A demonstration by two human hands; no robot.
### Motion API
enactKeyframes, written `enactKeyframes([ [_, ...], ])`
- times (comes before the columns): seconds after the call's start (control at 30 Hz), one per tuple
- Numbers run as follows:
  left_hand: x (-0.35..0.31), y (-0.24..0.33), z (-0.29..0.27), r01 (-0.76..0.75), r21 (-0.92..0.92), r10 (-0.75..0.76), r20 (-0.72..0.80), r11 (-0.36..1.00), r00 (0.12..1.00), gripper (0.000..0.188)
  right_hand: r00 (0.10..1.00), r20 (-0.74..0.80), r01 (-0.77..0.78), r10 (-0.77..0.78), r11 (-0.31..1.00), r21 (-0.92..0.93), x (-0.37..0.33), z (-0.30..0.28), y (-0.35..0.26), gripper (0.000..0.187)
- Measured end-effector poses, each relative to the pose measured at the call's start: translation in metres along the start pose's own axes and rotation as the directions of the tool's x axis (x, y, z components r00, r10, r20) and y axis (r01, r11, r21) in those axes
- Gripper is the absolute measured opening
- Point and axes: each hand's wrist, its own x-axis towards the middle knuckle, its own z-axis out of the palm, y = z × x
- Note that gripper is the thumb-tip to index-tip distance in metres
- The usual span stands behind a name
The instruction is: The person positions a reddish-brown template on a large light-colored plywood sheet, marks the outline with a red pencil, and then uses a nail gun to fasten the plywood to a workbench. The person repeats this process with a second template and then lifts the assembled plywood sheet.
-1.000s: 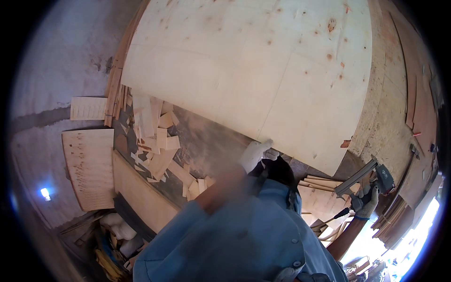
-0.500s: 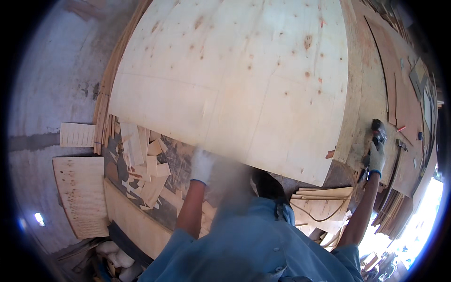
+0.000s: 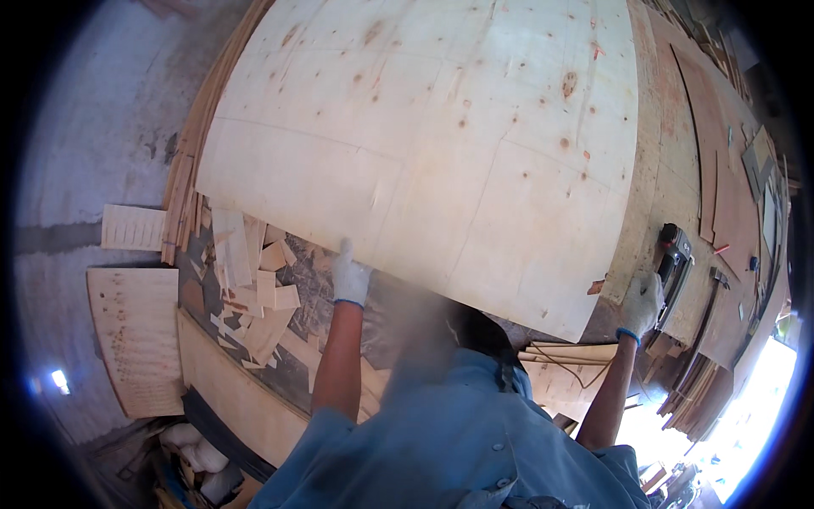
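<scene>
A large pale plywood sheet [image 3: 407, 187] with knots and thin pencil-like lines lies in front of me. My left hand [image 3: 349, 278], in a white glove with a blue cuff, is closed on its near edge, a digit on top and the other fingers hidden at the edge. Right of the sheet, my gloved right hand [image 3: 642, 301] is beside a black and grey hand-held tool [image 3: 676, 263], whose exact kind I cannot make out. Its fingers look curled; whether anything is in them does not show.
A hammer [image 3: 710, 297] and a small red object [image 3: 721, 249] lie farther right. Wood offcuts [image 3: 267, 297] are strewn below the sheet's left corner. Long strips [image 3: 191, 161] run along its left side. A loose cord [image 3: 585, 377] hangs near my right forearm.
My right hand has come off the black tool and moved left and nearer me. The tool stays behind at a changed angle. My left hand remains at the sheet's edge.
</scene>
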Motion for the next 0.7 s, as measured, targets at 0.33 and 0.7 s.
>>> enactKeyframes([
  [0.33,0.007,-0.002,0.012,-0.012,0.062,0.023,-0.192,0.998,0.981,0.031,1.000,-0.002,0.001,-0.001,0.999,-0.034,-0.051,0.036,-0.141,0.051],
  [0.7,0.006,0.035,-0.021,0.113,0.625,-0.263,0.154,0.772,0.952,0.054,0.991,-0.116,-0.072,0.070,0.997,-0.010,-0.047,0.061,-0.130,0.048],
])
